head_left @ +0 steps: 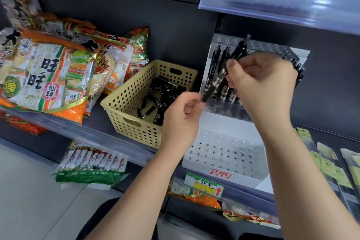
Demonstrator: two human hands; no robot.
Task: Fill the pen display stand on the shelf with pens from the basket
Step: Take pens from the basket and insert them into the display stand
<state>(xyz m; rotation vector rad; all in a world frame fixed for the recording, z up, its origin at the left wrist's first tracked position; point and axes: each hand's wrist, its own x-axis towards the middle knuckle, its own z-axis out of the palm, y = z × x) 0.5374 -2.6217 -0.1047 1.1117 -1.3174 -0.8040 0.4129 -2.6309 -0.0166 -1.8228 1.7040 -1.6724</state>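
Observation:
A white tiered pen display stand (224, 154) sits on the shelf, with several black pens upright in its upper tier and bare holes in the lower tier. To its left a yellow perforated basket (124, 101) holds several loose black pens (159, 99). Both hands hold one black pen (214, 84) slanted in front of the upper tier: my left hand (181, 121) pinches its lower end and my right hand (261, 84) grips its upper part. The right hand hides part of the upper tier.
Large snack bags (48, 76) lie on the shelf left of the basket. A shelf edge with clear price strips (282, 0) overhangs above. Packets (91, 163) sit on the lower shelf, flat packaged items (331, 165) to the right, and a price label (204, 185) under the stand.

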